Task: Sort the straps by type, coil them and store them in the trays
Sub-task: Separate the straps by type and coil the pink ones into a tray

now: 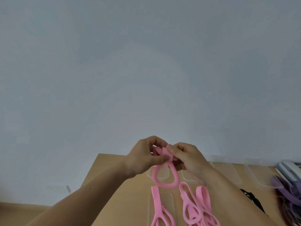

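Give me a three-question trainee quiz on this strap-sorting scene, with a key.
1. True or false: the left hand and the right hand grip the same pink strap.
2. Multiple choice: the piled straps at the right edge of the table are A) purple, B) green, C) yellow.
3. Fill in: the pink strap's loop hangs ____ the hands.
Key: 1 true; 2 A; 3 below.

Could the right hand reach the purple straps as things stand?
Probably not yet: the right hand and left hand both pinch a pink strap. Once freed, likely yes; the purple straps lie to its right, path open.
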`<control>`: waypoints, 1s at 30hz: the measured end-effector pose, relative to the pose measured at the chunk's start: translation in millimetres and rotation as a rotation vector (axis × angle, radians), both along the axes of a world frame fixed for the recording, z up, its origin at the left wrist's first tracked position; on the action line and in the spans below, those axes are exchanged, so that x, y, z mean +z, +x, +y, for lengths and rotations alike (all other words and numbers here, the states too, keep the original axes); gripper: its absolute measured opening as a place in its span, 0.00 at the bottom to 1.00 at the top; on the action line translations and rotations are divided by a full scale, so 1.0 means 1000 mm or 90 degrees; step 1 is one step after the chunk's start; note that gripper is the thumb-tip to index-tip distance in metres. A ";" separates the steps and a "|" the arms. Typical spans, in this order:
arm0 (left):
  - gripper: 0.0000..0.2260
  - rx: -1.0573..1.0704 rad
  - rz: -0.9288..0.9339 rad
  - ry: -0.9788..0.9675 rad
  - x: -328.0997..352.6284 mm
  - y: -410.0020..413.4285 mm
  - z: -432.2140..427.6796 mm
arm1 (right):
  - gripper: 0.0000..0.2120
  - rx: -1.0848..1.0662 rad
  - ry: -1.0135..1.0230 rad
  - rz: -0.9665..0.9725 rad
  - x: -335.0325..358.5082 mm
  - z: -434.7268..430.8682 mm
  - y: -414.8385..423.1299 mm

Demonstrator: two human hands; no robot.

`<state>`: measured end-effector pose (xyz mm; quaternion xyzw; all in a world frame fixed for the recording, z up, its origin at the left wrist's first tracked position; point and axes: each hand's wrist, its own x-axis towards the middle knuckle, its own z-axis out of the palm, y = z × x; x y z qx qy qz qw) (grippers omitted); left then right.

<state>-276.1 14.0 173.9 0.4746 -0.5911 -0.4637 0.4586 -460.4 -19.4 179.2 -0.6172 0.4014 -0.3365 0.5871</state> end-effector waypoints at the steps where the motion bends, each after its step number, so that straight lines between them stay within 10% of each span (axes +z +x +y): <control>1: 0.15 0.002 0.003 0.000 0.000 -0.001 0.000 | 0.22 0.002 0.001 0.000 0.001 0.000 0.000; 18: 0.22 -0.136 0.101 0.264 0.011 0.010 0.000 | 0.19 -0.010 -0.104 -0.049 -0.008 -0.003 -0.001; 25: 0.16 -0.087 0.082 0.193 0.007 0.010 -0.001 | 0.26 0.006 -0.117 -0.025 -0.013 -0.002 -0.003; 30: 0.18 -0.042 0.027 0.102 0.003 0.005 -0.001 | 0.13 -0.029 -0.095 0.032 -0.009 -0.004 -0.005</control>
